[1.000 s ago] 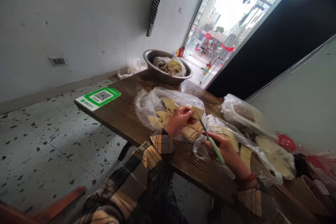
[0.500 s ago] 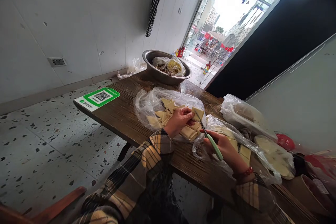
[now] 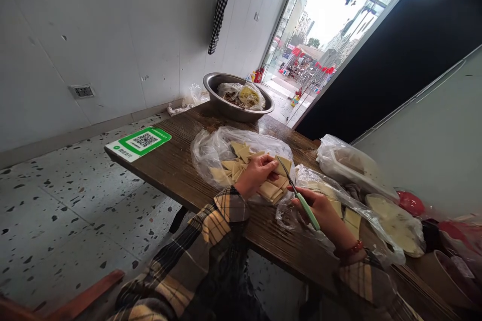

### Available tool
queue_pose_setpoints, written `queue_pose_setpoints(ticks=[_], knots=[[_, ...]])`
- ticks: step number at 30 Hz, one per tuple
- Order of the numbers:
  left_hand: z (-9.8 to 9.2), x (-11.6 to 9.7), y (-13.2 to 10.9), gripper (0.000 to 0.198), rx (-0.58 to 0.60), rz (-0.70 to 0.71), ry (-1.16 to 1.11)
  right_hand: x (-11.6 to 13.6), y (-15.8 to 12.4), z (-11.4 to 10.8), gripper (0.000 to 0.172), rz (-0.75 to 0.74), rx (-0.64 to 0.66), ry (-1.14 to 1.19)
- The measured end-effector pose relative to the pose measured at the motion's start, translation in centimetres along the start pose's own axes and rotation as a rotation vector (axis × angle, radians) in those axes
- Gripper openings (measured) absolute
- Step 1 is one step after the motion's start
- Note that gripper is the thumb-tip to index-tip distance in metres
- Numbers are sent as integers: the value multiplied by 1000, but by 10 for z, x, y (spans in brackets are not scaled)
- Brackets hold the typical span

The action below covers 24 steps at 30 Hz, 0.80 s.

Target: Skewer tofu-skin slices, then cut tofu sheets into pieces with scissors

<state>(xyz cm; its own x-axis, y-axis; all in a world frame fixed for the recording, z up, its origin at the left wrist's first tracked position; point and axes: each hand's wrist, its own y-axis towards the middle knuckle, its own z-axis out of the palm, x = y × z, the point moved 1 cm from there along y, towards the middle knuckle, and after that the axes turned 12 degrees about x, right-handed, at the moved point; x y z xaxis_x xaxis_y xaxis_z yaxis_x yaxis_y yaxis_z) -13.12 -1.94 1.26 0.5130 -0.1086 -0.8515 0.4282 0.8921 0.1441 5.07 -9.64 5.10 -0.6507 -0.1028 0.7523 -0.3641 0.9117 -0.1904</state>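
My left hand (image 3: 259,173) pinches a pale yellow square sheet, which looks like tofu skin (image 3: 285,163), above an opened plastic bag. In my right hand (image 3: 314,208) is a pair of scissors (image 3: 307,210) with light green handles, its blades lying across the held sheet. Under my hands, a stack of square sheets (image 3: 271,189) sits on the clear plastic bag (image 3: 203,153). Left of the stack lies a heap of triangular cut pieces (image 3: 235,164). More sheets (image 3: 352,220) rest in a second clear bag at my right wrist.
A metal basin (image 3: 241,110) with bagged skewers stands at the far end of the wooden table (image 3: 169,170). A green QR code card (image 3: 141,141) lies at the left corner. Along the right are a bagged white tray (image 3: 350,163), a red item (image 3: 411,203) and a brown tub (image 3: 448,276).
The scissor blades look slightly more closed across the sheet. Both hands stay nearly in place, and the whole view has shifted very slightly.
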Motion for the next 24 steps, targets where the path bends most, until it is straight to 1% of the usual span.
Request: queue_pose_setpoints(ticks=[5,9,14,16,19,24], knots=[[-2,1,0,22,-28,39,40,-3,0,1,49,-41,-43,-61],[-3,2,1,22,-32,47,88,-2,1,0,49,-31,-25,-72],[-2,0,0,24,-2,48,103,1,6,-3,52,-7,14,-73],[-2,0,0,24,-7,46,105,3,9,-4,51,-26,26,-69],[-2,0,1,26,-20,45,100,6,12,-5,50,-44,5,-80],[-3,3,2,25,-37,67,90,7,12,-5,47,-29,-16,-68]])
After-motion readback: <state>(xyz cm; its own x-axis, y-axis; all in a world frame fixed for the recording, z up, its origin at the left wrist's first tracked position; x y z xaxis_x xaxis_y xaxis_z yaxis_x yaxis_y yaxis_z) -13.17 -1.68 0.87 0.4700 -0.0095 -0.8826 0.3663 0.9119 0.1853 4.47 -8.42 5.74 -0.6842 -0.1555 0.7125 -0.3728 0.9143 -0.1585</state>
